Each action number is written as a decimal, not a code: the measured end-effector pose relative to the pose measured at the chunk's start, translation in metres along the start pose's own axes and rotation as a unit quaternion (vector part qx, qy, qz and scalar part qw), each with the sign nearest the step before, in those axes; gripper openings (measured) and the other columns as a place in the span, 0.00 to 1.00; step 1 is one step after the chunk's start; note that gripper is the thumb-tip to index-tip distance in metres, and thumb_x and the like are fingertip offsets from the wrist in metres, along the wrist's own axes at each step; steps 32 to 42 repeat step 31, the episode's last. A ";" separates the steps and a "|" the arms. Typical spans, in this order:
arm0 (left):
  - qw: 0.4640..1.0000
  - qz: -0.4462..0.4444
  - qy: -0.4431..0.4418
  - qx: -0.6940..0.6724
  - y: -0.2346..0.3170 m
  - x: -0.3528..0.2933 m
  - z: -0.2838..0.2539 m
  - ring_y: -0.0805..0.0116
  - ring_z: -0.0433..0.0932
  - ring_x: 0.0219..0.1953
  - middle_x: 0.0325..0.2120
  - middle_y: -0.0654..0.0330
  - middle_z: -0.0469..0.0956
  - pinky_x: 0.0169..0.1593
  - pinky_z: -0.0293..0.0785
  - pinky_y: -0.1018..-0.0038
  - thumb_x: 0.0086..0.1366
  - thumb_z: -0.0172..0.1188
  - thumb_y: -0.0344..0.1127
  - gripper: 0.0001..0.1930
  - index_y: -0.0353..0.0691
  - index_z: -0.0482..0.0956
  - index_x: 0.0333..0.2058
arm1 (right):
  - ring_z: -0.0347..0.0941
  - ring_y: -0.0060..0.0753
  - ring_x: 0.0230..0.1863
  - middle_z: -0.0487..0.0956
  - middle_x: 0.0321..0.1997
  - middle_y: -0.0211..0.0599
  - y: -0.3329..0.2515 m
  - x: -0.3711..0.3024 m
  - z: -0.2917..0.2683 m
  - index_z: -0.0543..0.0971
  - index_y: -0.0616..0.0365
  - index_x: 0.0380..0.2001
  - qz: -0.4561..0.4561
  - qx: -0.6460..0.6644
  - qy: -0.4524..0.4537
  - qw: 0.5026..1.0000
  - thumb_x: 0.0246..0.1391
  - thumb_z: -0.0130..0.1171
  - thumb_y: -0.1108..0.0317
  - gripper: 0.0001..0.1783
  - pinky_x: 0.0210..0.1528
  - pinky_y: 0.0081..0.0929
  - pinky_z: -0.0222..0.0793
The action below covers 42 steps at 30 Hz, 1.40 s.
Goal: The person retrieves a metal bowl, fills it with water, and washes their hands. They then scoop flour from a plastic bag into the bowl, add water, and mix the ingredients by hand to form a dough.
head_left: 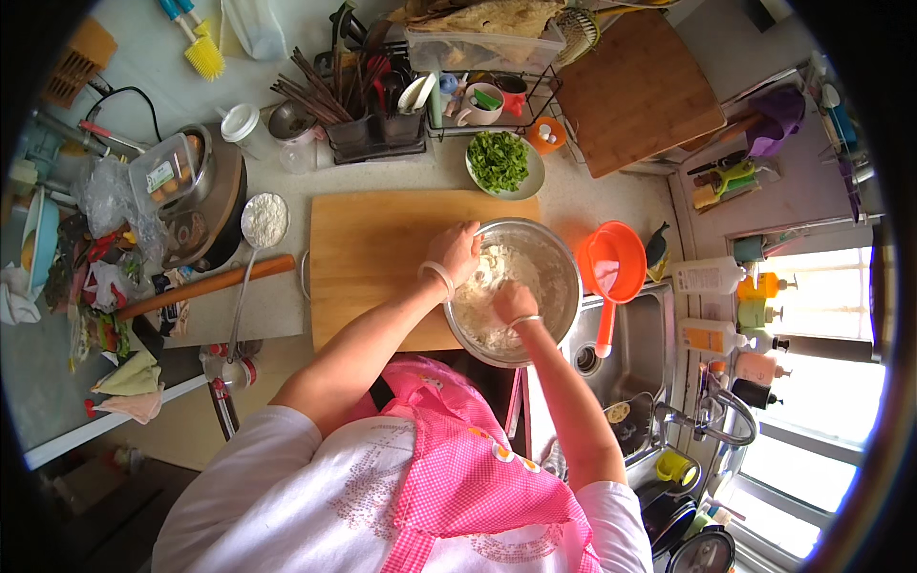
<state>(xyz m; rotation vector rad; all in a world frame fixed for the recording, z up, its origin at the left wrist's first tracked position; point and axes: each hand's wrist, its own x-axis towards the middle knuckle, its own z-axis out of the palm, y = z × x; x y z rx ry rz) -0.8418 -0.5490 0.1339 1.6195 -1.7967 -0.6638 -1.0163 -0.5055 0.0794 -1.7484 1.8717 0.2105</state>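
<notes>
A wide steel mixing bowl (570, 286) stands at the right end of a wooden board, holding white flour and shaggy dough (497, 265). My left hand (454, 254) is closed on the bowl's left rim. Inside the bowl, my right hand (515, 302) is curled down into the floury mix. Its fingertips are partly hidden there, but the hand looks closed on dough. Both wrists carry a pale band. Just behind the bowl sits a plate of chopped green leaves (498, 162). An orange dipper (611, 264) lies to the bowl's right, by the sink.
Under the bowl is the wooden board (368, 229). Left of it lie a ladle of flour (265, 221) and a rolling pin (205, 286). The steel sink (635, 334) and faucet (683, 417) are at right. A utensil holder (377, 134) and another cutting board (640, 91) stand behind.
</notes>
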 end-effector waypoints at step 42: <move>1.000 -0.024 -0.002 -0.017 0.000 -0.004 -0.006 0.45 0.74 0.33 0.32 0.48 0.76 0.35 0.70 0.56 0.59 0.52 0.35 0.07 0.37 0.71 0.31 | 0.71 0.59 0.49 0.72 0.51 0.54 -0.020 0.026 -0.046 0.69 0.38 0.54 0.056 0.043 0.120 0.990 0.46 0.56 0.39 0.33 0.50 0.46 0.67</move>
